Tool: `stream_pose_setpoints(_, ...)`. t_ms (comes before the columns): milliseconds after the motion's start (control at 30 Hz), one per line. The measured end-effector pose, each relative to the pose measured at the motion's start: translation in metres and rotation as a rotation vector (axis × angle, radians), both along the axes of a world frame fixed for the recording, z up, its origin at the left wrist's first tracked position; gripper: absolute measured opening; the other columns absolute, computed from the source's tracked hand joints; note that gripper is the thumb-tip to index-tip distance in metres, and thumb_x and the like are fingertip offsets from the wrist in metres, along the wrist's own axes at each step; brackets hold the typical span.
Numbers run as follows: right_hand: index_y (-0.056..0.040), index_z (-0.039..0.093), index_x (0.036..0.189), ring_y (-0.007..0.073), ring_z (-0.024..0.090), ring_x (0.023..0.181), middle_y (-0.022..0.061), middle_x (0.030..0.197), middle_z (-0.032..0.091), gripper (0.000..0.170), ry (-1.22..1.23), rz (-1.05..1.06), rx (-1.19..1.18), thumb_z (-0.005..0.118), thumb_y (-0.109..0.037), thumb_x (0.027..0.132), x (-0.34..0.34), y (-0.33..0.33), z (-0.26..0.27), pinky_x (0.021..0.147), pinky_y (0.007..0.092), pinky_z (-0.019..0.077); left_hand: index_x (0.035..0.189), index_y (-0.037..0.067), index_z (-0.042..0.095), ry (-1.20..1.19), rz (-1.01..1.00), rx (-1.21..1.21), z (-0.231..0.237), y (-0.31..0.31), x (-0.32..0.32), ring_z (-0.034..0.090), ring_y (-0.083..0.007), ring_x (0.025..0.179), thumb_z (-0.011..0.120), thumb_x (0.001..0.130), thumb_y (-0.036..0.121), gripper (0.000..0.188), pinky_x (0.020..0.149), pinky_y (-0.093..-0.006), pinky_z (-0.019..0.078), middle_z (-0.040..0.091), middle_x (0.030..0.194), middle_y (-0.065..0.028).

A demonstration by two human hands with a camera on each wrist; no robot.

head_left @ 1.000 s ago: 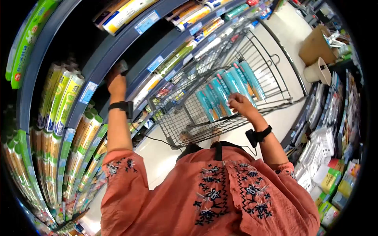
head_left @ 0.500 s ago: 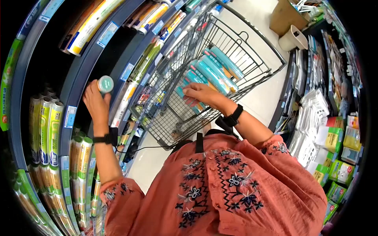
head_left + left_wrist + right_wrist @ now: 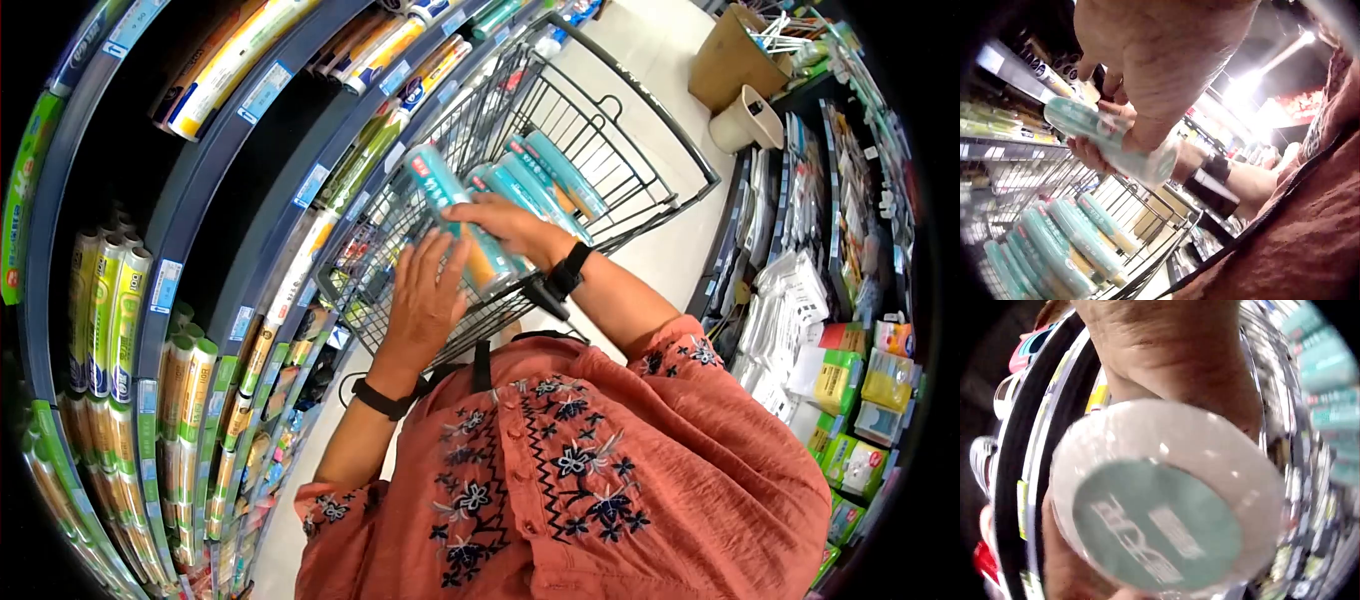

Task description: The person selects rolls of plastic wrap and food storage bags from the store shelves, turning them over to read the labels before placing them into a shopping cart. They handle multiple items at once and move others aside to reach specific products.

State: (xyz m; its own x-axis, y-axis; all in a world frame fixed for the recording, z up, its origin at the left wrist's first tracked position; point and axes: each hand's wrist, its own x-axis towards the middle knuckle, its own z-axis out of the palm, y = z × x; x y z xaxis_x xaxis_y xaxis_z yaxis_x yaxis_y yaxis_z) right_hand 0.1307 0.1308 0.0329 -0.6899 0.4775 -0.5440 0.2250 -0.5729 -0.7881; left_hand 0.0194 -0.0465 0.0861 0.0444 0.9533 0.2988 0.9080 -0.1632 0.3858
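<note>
A teal roll in clear wrapping (image 3: 428, 172) slants above the near side of the shopping cart (image 3: 385, 335). My right hand (image 3: 515, 225) grips it around its lower half, with the thumb across the teal label. At its left side my left hand (image 3: 422, 300) has fairly straight fingers, their tips right at the wrapping. The right wrist view shows the roll's round end (image 3: 1160, 525) close up, with pale lettering on a teal disc. Several similar teal rolls (image 3: 1063, 244) lie side by side in the cart, below the held one.
Shelves (image 3: 225, 130) curve along the left, with green and yellow rolls (image 3: 105, 315) stacked upright. A bin (image 3: 745, 120) and a brown box (image 3: 730, 60) stand on the floor beyond the cart. Packaged goods (image 3: 785, 330) fill the right-hand racks.
My left hand has drawn the teal roll out of the dark shelf and carried it right to the cart. My right hand has left the cart's rolls and now grips this one.
</note>
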Motion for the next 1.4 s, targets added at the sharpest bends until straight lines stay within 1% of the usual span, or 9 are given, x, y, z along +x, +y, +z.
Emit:
stream_pose_setpoints(67, 0.0111, 0.045, 0.133, 0.0276, 0.060, 0.107, 0.0224, 0.121, 0.059, 0.083, -0.118, 0.090, 0.194, 0.080, -0.037, 0.076, 0.019, 0.029, -0.018, 0.092, 0.0354, 0.0489, 0.143, 0.007, 0.043, -0.096, 0.090, -0.067, -0.010, -0.009, 0.007, 0.043, -0.0358, 0.133, 0.072, 0.080, 0.008, 0.069, 0.113, -0.0516, 0.0312, 0.049, 0.136, -0.0167)
stream_pose_setpoints(100, 0.0121, 0.046, 0.132, 0.0300, 0.061, 0.108, 0.0240, 0.122, 0.059, 0.085, -0.276, 0.129, 0.461, 0.079, -0.038, 0.072, 0.028, 0.048, -0.038, 0.092, 0.0368, 0.0487, 0.143, 0.007, 0.043, -0.122, 0.143, -0.085, -0.013, -0.014, 0.005, 0.044, -0.0359, 0.132, 0.072, 0.081, 0.009, 0.069, 0.112, -0.0506, 0.0322, 0.049, 0.136, -0.0168)
stream_pose_setpoints(167, 0.0132, 0.048, 0.129, 0.0328, 0.062, 0.107, 0.0249, 0.120, 0.061, 0.086, -0.424, 0.074, 0.722, 0.079, -0.040, 0.069, 0.048, 0.078, -0.088, 0.091, 0.0385, 0.0486, 0.143, 0.004, 0.042, -0.150, 0.267, -0.110, -0.017, -0.032, 0.001, 0.046, -0.0372, 0.127, 0.070, 0.084, 0.011, 0.066, 0.109, -0.0484, 0.0351, 0.050, 0.135, -0.0192)
stream_pose_setpoints(267, 0.0076, 0.052, 0.124, 0.0438, 0.059, 0.115, 0.0316, 0.125, 0.057, 0.079, -0.710, 0.075, 0.838, 0.081, -0.038, 0.067, 0.066, 0.113, -0.122, 0.097, 0.0451, 0.0495, 0.142, 0.003, 0.043, -0.189, 0.450, -0.128, -0.030, -0.061, -0.006, 0.048, -0.0389, 0.125, 0.069, 0.086, 0.012, 0.061, 0.107, -0.0477, 0.0364, 0.053, 0.131, -0.0217)
stream_pose_setpoints(467, 0.0015, 0.054, 0.117, 0.0457, 0.058, 0.112, 0.0263, 0.122, 0.055, 0.065, -0.994, 0.008, 1.059, 0.081, -0.032, 0.068, 0.079, 0.128, -0.160, 0.094, 0.0493, 0.0513, 0.138, 0.001, 0.046, -0.206, 0.646, -0.132, -0.042, -0.104, 0.000, 0.052, -0.0406, 0.119, 0.067, 0.089, 0.011, 0.055, 0.102, -0.0456, 0.0412, 0.055, 0.127, -0.0231)
stream_pose_setpoints(700, -0.0005, 0.054, 0.113, 0.0444, 0.057, 0.109, 0.0261, 0.116, 0.055, 0.057, -1.063, 0.035, 1.213, 0.076, -0.031, 0.070, 0.084, 0.126, -0.177, 0.089, 0.0516, 0.0512, 0.136, -0.001, 0.049, -0.197, 0.730, -0.151, -0.042, -0.115, 0.013, 0.053, -0.0399, 0.119, 0.065, 0.090, 0.013, 0.050, 0.102, -0.0445, 0.0420, 0.056, 0.126, -0.0228)
stream_pose_setpoints(933, -0.0036, 0.058, 0.110, 0.0375, 0.060, 0.108, 0.0188, 0.114, 0.059, 0.033, -1.148, 0.085, 1.291, 0.065, -0.022, 0.083, 0.090, 0.135, -0.195, 0.086, 0.0496, 0.0515, 0.135, 0.000, 0.051, -0.205, 0.757, -0.190, -0.038, -0.117, 0.018, 0.053, -0.0408, 0.119, 0.064, 0.091, 0.015, 0.048, 0.102, -0.0451, 0.0418, 0.057, 0.126, -0.0228)
stream_pose_setpoints(1100, -0.0034, 0.056, 0.110, 0.0417, 0.062, 0.103, 0.0256, 0.110, 0.061, 0.042, -1.148, 0.022, 1.296, 0.071, -0.025, 0.077, 0.090, 0.134, -0.192, 0.086, 0.0515, 0.0521, 0.133, 0.000, 0.052, -0.223, 0.787, -0.192, -0.039, -0.124, 0.020, 0.053, -0.0408, 0.118, 0.064, 0.092, 0.016, 0.046, 0.101, -0.0448, 0.0421, 0.057, 0.124, -0.0228)
stream_pose_setpoints(1400, -0.0021, 0.058, 0.109, 0.0440, 0.063, 0.099, 0.0265, 0.104, 0.065, 0.047, -0.789, 0.094, 1.287, 0.072, -0.036, 0.079, 0.072, 0.173, -0.185, 0.085, 0.0520, 0.0517, 0.132, 0.001, 0.054, -0.228, 0.991, -0.099, -0.045, -0.175, -0.004, 0.054, -0.0415, 0.117, 0.066, 0.092, 0.019, 0.046, 0.101, -0.0441, 0.0431, 0.058, 0.124, -0.0231)
